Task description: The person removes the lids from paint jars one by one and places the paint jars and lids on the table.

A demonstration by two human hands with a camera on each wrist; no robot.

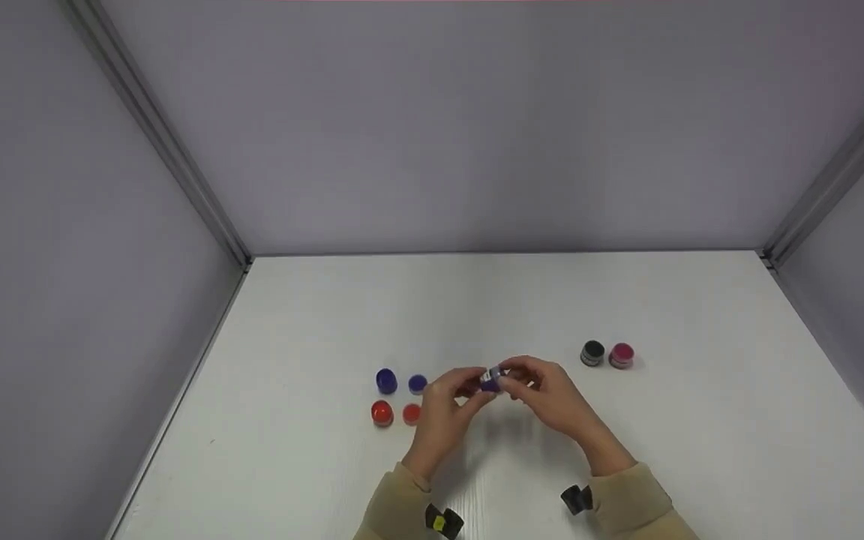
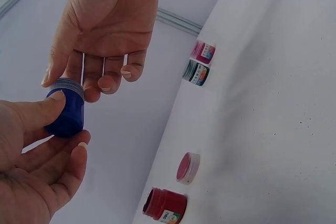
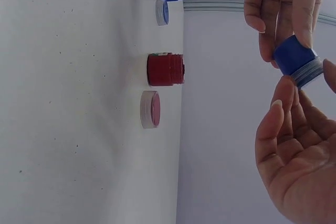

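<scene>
Both hands' grips pinch blue jar; only wrist views show its threaded rim

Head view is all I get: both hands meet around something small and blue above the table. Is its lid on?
Observer: Yes. The left wrist view shows the blue jar capped by a pale ribbed lid.
Operator: Which hand has the body?
Observer: The left hand grips the body between thumb and fingers. The right hand pinches the ribbed lid.
Operator: And the red jar on the left?
Observer: In the right wrist view the red jar stands open with its thread bare. The red lid lies beside it, apart.
</scene>
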